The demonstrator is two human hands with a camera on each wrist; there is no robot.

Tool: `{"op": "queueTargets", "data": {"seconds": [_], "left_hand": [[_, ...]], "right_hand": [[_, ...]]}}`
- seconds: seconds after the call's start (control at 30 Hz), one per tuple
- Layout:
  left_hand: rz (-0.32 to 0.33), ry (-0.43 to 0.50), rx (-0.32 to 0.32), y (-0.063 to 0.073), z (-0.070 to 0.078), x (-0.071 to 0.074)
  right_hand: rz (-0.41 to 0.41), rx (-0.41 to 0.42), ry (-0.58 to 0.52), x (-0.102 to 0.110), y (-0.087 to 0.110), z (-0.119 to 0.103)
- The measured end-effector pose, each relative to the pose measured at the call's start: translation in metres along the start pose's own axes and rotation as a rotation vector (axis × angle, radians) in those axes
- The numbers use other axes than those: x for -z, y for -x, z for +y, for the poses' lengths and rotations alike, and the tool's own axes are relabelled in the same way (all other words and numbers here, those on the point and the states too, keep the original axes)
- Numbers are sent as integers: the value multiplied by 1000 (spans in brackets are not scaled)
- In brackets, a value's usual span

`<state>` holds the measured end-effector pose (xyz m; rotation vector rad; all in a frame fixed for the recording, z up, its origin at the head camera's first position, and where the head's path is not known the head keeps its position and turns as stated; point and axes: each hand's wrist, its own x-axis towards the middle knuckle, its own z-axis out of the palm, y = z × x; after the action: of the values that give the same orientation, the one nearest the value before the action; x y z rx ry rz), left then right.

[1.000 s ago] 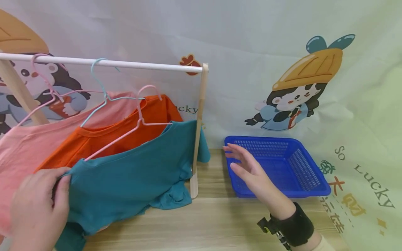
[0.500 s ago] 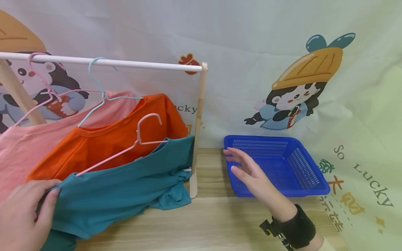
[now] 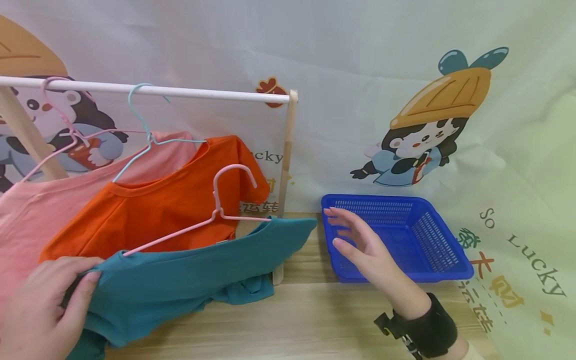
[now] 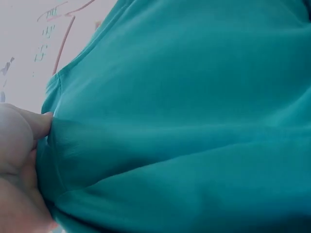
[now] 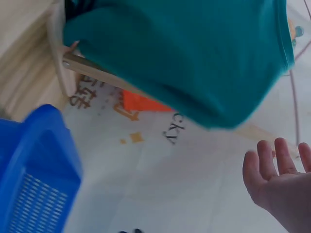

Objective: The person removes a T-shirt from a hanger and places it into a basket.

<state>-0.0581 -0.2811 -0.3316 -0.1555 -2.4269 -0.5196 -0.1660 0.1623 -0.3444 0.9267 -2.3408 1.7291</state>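
My left hand (image 3: 54, 302) pinches the left shoulder of a teal shirt (image 3: 180, 280), thumb in front and fingers behind. In the left wrist view the same pinch shows at the edge of the shirt (image 4: 170, 97). A pink hanger (image 3: 180, 231) sits inside the shirt, its hook free of the rail and in front of an orange shirt (image 3: 166, 210). Over the near left rim of a blue basket (image 3: 373, 275), my right hand (image 3: 360, 240) is held with its fingers extended and nothing in it. The right wrist view shows that hand apart from the teal shirt.
A white rail (image 3: 189, 93) on a wooden post (image 3: 288, 155) carries the orange shirt on a light blue hanger (image 3: 146, 142) and a pink shirt (image 3: 27, 215) on another pink hanger (image 3: 67, 132). Under them is a wood-grain table (image 3: 252, 325). A printed cloth (image 3: 333, 65) hangs behind.
The teal shirt and its hanger have come down, away from the rail. The shirt's right shoulder then swung rightward past the post. My right hand stays almost in place by the basket.
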Motion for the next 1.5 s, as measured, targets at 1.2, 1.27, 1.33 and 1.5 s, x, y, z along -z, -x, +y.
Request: {"op": "queueTargets", "data": {"seconds": [1.2, 1.27, 1.33, 1.5], "left_hand": [[-37, 336, -124, -27, 71, -39], [-28, 360, -122, -28, 70, -38], [-15, 385, -109, -28, 69, -36], [81, 467, -2, -30, 67, -28]], "right_hand": [[-46, -213, -164, -37, -16, -42], [-36, -192, -130, -36, -15, -39], [-17, -169, -112, -33, -15, -37], [25, -130, -111, -25, -13, -33]]}}
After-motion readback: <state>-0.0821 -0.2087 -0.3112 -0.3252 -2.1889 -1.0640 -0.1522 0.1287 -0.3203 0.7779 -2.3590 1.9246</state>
